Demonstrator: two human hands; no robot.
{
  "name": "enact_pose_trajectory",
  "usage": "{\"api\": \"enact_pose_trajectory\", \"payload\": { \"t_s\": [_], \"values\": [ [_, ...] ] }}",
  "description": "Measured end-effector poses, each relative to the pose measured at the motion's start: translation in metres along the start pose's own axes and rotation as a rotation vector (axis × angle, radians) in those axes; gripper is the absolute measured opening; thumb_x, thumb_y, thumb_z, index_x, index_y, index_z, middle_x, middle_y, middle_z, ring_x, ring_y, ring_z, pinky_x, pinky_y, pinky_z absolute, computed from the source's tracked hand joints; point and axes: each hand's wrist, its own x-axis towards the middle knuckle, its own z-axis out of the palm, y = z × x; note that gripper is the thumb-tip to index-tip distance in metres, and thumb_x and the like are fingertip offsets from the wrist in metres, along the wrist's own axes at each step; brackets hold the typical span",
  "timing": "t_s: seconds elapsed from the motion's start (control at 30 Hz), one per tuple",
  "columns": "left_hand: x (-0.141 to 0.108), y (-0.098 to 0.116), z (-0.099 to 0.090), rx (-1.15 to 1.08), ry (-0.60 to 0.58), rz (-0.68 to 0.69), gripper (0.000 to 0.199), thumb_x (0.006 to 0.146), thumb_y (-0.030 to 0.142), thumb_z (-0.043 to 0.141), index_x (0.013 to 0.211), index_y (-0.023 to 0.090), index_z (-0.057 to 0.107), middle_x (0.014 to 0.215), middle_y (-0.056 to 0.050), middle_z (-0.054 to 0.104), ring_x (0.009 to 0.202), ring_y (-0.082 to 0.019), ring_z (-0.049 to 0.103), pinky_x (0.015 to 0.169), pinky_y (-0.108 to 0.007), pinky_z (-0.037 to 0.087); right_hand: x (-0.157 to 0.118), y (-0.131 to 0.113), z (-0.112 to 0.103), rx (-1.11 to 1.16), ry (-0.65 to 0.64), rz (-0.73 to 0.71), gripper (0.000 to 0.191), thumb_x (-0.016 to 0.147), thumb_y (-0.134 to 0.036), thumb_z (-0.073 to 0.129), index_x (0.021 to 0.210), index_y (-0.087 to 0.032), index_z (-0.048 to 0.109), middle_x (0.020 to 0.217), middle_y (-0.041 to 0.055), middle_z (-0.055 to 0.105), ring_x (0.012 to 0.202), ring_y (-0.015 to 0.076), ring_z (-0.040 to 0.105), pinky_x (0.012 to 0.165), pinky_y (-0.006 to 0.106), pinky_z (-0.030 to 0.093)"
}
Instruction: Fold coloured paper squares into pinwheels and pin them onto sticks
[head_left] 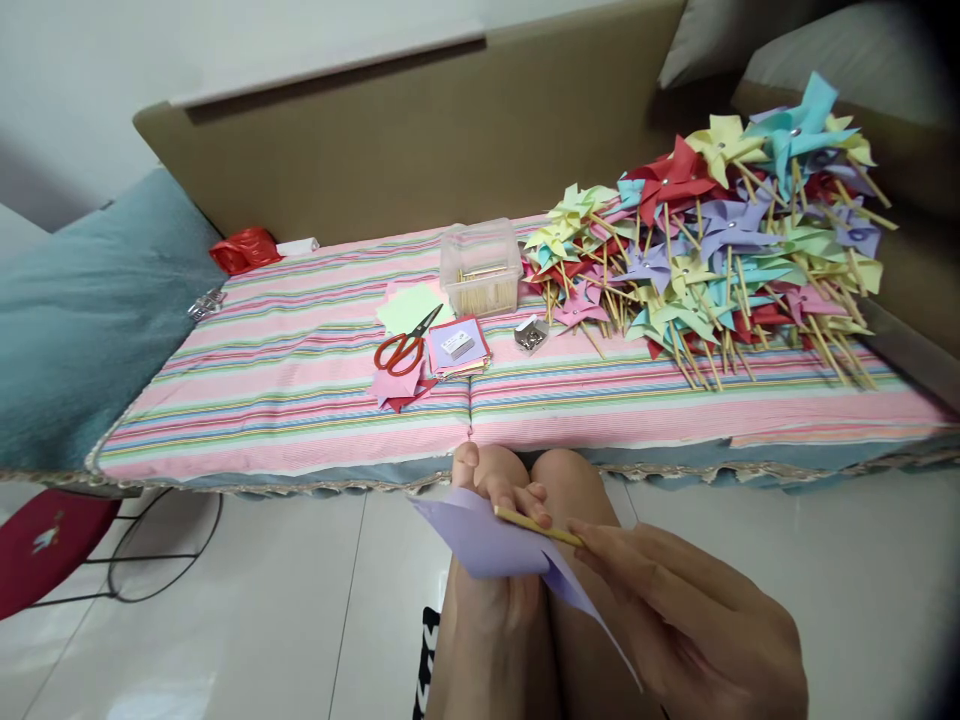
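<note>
A red plastic bag point(246, 250) sits beside a small white object point(298, 247) at upper left, near teal upholstery point(97, 320). A red stool point(56, 550) stands at lower left on pale floor tiles point(277, 610); a grey cushion point(862, 60) leans at upper right.

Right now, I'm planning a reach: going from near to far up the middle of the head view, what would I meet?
Purple paper → paper stack → clear box → brown backrest.
</note>
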Motion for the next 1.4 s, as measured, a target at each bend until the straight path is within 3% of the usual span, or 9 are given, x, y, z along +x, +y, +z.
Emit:
{"api": "enact_pose_trajectory", "payload": {
  "t_s": [0.13,0.27,0.43,0.73,0.83,1.0,1.1,1.27,1.4],
  "values": [
    [0.002,0.002,-0.003,-0.043,-0.132,-0.038,0.026,0.069,0.027,0.077,0.082,0.026,0.055,0.051,0.011,0.053,0.049,-0.010,0.060,0.073,-0.028,0.053,-0.001,0.001,-0.002,-0.005,-0.018,-0.005,0.055,0.074,0.006,0.062,0.123,-0.019,0.062,0.101,0.0066,0.071,0.076,0.0170,0.065,0.065,0.031,0.056],
    [0.009,0.003,-0.015,0.032,-0.210,-0.037,0.024,0.070,0.038,0.074,0.085,0.029,0.057,0.054,0.008,0.052,0.048,-0.013,0.058,0.080,-0.038,0.052,0.003,0.000,-0.007,-0.035,-0.037,-0.049,0.054,0.076,0.007,0.057,0.122,-0.020,0.062,0.099,0.0053,0.072,0.082,0.0164,0.066,0.066,0.028,0.056],
    [0.014,-0.001,-0.031,0.143,-0.178,-0.056,0.039,0.065,0.056,0.071,0.094,0.033,0.059,0.046,0.007,0.046,0.048,-0.017,0.054,0.081,-0.045,0.050,0.006,-0.002,-0.012,-0.052,-0.075,-0.039,0.054,0.078,0.007,0.054,0.122,-0.022,0.062,0.099,0.0034,0.073,0.082,0.0147,0.067,0.067,0.026,0.055],
    [0.018,-0.005,-0.035,0.174,-0.123,-0.071,0.051,0.055,0.066,0.072,0.094,0.035,0.060,0.040,0.007,0.038,0.050,-0.020,0.054,0.079,-0.048,0.048,0.002,-0.004,-0.010,-0.039,-0.061,-0.013,0.051,0.078,0.006,0.055,0.122,-0.019,0.063,0.099,0.0061,0.072,0.081,0.0151,0.066,0.062,0.025,0.053],
    [0.019,-0.003,-0.035,0.168,-0.139,-0.079,0.053,0.053,0.065,0.073,0.096,0.036,0.060,0.040,0.007,0.037,0.053,-0.021,0.055,0.080,-0.049,0.047,-0.001,-0.002,-0.010,-0.055,-0.068,-0.020,0.053,0.078,0.006,0.055,0.124,-0.021,0.061,0.101,0.0055,0.072,0.085,0.0159,0.067,0.066,0.026,0.054],
    [0.011,-0.003,-0.020,0.063,-0.208,-0.035,0.040,0.062,0.052,0.076,0.095,0.036,0.061,0.045,0.009,0.042,0.044,-0.014,0.050,0.077,-0.043,0.050,0.000,-0.003,-0.005,-0.047,-0.012,-0.005,0.048,0.078,0.004,0.057,0.118,-0.021,0.064,0.099,0.0050,0.073,0.079,0.0156,0.067,0.065,0.025,0.055],
    [0.005,-0.002,-0.005,0.099,-0.055,0.065,0.053,0.059,0.036,0.083,0.105,0.034,0.056,0.063,0.008,0.055,0.054,-0.010,0.057,0.078,-0.034,0.051,0.003,0.000,-0.001,0.005,-0.024,0.118,0.033,0.083,-0.004,0.055,0.107,-0.022,0.068,0.089,0.0024,0.074,0.071,0.0140,0.068,0.060,0.021,0.054],
    [0.015,0.006,0.007,0.332,0.168,0.140,0.057,0.061,0.020,0.082,0.108,0.025,0.049,0.069,0.007,0.059,0.061,-0.007,0.060,0.064,-0.019,0.047,0.004,0.020,0.002,0.138,-0.234,0.527,0.017,0.087,-0.026,0.057,0.093,-0.022,0.071,0.080,0.0012,0.074,0.072,0.0156,0.070,0.063,0.021,0.055],
    [0.028,0.008,0.009,0.485,0.157,0.173,0.059,0.062,0.019,0.080,0.108,0.024,0.044,0.074,0.004,0.065,0.067,-0.010,0.064,0.063,-0.019,0.046,-0.002,0.038,0.007,0.270,-0.384,0.642,0.015,0.082,-0.031,0.063,0.079,-0.020,0.072,0.075,0.0023,0.073,0.073,0.0176,0.069,0.065,0.024,0.054]
  ]
}}
